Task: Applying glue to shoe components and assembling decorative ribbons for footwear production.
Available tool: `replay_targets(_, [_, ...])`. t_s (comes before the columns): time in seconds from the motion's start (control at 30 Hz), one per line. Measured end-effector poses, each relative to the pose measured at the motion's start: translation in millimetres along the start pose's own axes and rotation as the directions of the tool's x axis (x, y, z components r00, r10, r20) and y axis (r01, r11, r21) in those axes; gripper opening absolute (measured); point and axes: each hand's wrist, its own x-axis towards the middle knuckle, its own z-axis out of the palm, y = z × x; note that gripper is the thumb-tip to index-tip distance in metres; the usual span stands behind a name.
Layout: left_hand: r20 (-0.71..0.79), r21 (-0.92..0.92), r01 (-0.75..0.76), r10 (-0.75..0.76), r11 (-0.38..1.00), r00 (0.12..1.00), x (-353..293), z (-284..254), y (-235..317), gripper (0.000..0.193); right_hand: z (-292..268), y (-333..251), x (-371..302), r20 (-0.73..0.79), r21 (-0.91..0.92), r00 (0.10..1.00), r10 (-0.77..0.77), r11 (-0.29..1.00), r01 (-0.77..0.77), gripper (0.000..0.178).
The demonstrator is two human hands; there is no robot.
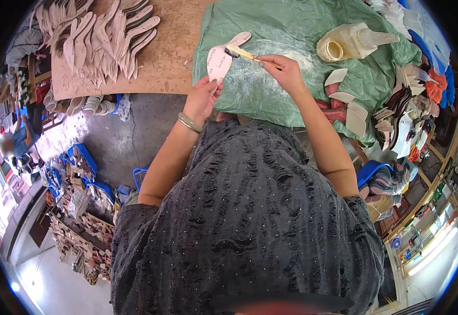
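My left hand (202, 98) pinches the near end of a pale shoe insole (219, 62) with printed marks, above a green sheet. In my right hand (288, 75) is a brush (246, 54) with a light handle; its dark bristles touch the insole's upper surface or are just over it, I cannot tell which. The fingers of both hands are closed. A cloudy plastic bottle (357, 43) with a cut opening lies beyond my right hand.
The green sheet (260, 107) bears whitish smears. Many similar insoles (103, 39) overlap on a brown board (176, 47) at the left. Curved pale pieces (356, 118) lie at the sheet's right edge, beside further stacks. At the far left is another person (23, 139).
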Motion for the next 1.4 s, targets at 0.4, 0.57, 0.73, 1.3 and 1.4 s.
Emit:
replay_targets(0.4, [-0.012,-0.182,0.037,-0.04,0.983,0.999,1.2,-10.0,-1.0,0.026,10.8,29.9,22.0,-0.243,-0.238,0.967,0.071,0.962,-0.131,0.024])
replay_targets(0.57, [-0.019,-0.138,0.033,-0.036,0.99,0.999,6.9,-24.8,4.5,0.025,3.9,32.7,34.6,-0.303,-0.357,0.95,0.072,0.916,-0.183,0.024])
replay_targets(0.73, [-0.078,0.197,-0.062,0.079,0.978,0.994,12.5,-33.2,19.4,0.025,1.6,36.4,56.3,-0.286,-0.492,0.953,0.095,0.839,-0.231,0.026])
replay_targets(1.3, [0.104,0.887,-0.274,0.418,0.372,0.903,5.5,-5.6,40.7,0.024,-16.1,-0.3,57.0,0.105,-0.257,0.994,0.007,0.966,0.02,0.024])
replay_targets(1.4, [0.104,0.901,-0.265,0.421,0.345,0.901,3.7,-2.1,39.2,0.025,-17.8,-15.7,42.3,0.087,-0.201,0.992,-0.095,0.973,0.111,0.023])
